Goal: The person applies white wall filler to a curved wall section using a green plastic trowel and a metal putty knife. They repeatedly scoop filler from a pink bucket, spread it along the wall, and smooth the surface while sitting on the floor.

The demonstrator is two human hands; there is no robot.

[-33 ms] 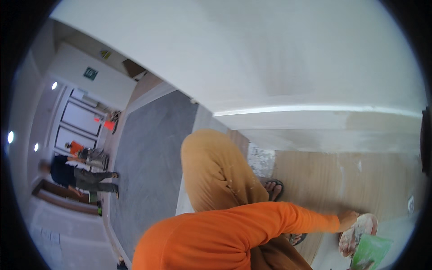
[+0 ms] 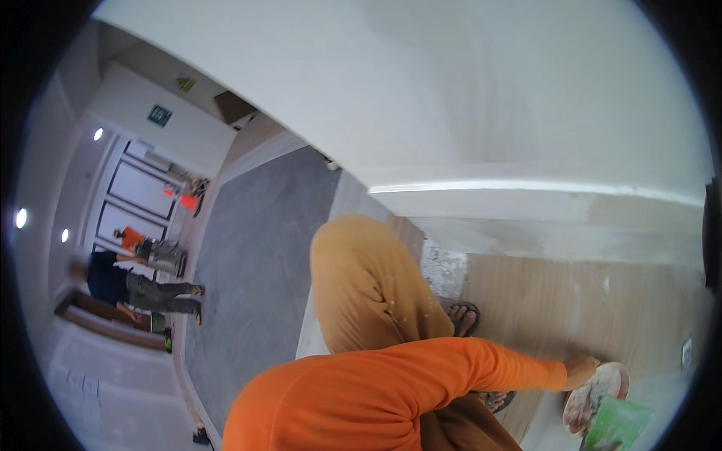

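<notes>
My left arm, in an orange sleeve, reaches to the lower right. At its end my left hand (image 2: pixel 580 372) is closed on the rim of a round, shallow, reddish pan (image 2: pixel 625 376) smeared inside with whitish paste. A flat green plastic spreader (image 2: pixel 623 422) overlaps the pan's near side. My right hand (image 2: pixel 608 445) is at the spreader's lower end, cut off by the picture's edge; its fingers show only in part and appear closed on the spreader.
A pale wall with a ledge (image 2: pixel 541 197) fills the upper right, above a wood-look floor (image 2: pixel 541 301). My bent knee (image 2: pixel 361 263) and sandalled foot (image 2: pixel 466 319) are beside it. Grey flooring (image 2: pixel 256 248) stretches left, where a person (image 2: pixel 113 278) stands and another in orange (image 2: pixel 131 239) is farther off.
The whole view has shifted slightly, so the background sits a little farther right. Both hands, the pan and the spreader keep nearly the same arrangement.
</notes>
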